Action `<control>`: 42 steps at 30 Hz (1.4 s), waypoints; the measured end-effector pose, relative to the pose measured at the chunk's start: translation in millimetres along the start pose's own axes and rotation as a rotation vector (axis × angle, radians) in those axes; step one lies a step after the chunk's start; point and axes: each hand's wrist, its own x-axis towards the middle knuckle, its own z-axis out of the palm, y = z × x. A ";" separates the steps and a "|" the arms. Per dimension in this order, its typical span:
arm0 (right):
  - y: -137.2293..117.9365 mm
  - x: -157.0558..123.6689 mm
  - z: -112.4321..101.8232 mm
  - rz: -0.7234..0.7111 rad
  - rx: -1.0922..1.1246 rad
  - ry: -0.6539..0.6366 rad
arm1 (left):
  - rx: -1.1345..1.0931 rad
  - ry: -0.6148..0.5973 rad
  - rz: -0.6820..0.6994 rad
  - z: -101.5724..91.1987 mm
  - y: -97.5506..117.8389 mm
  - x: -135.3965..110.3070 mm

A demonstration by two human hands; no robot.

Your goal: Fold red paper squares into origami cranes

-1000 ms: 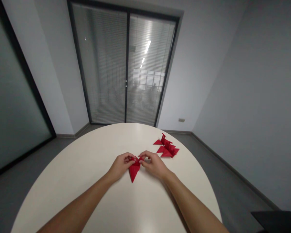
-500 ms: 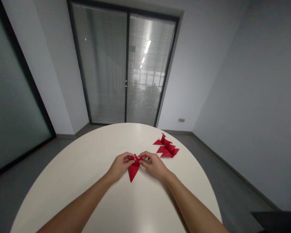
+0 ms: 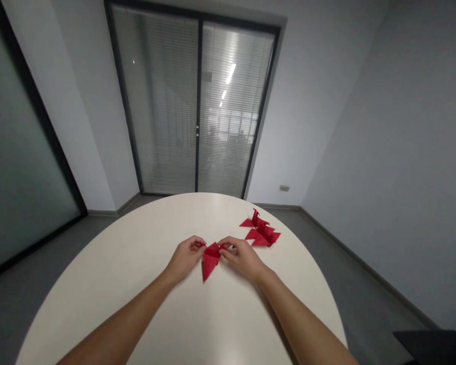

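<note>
A folded red origami paper [image 3: 212, 256] is held between my hands over the middle of the table, its pointed end toward me. My left hand [image 3: 189, 256] pinches a tip at its left side, thumb and fingers together. At its right side, my right hand [image 3: 238, 255] closes thumb and fingers on another tip. Finished-looking red paper cranes [image 3: 264, 235] sit close together beyond my right hand, their wings overlapping in view.
The round white table [image 3: 144, 304] fills the foreground. Past its far edge stand a glass partition with blinds [image 3: 167, 111] and grey walls. A dark object [image 3: 433, 344], cut off by the frame, shows at the lower right.
My left hand has shifted slightly left, away from the paper's middle to its outer tip. More of the paper's upper face now shows between the hands. My right hand stays nearly still.
</note>
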 end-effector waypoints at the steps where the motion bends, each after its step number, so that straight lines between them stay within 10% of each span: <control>1: 0.3 0.0 -0.1 0.001 0.002 0.003 | 0.010 0.002 0.004 -0.4 0.4 -0.1; 22: -3.4 -0.2 -2.7 0.004 0.010 -0.015 | 0.002 0.031 -0.006 0.2 -7.1 0.8; 33: -24.4 -2.3 -73.2 -0.005 -0.127 0.242 | 0.660 0.053 0.147 -12.2 -20.2 -4.2; 42: -16.5 -58.7 -132.5 0.186 -0.417 0.539 | 0.729 0.041 0.196 -11.0 -28.0 -5.4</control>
